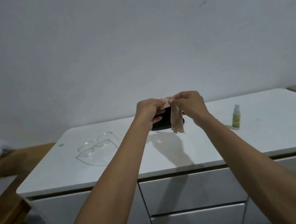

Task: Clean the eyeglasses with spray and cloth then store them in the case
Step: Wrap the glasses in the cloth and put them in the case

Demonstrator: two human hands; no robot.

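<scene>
Left hand (pixel 148 110) clamps the black case (pixel 160 122); both grips pinch a crumpled beige cloth (pixel 176 121) above it. Clear-framed eyeglasses (pixel 96 146) lie unfolded on the white surface (pixel 167 152), spray bottle (pixel 236 117) upright to the right hand's (pixel 189 104) side.

A white surface (pixel 168 156) tops a unit of drawers. On it lie clear-framed eyeglasses (pixel 96 146) toward the left and a small green spray bottle (pixel 236 118) standing upright toward the right, well apart from them.

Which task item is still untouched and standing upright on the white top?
The spray bottle, upright at the right, apart from both hands. The eyeglasses lie flat at the left; the cloth and black case are held.
</scene>
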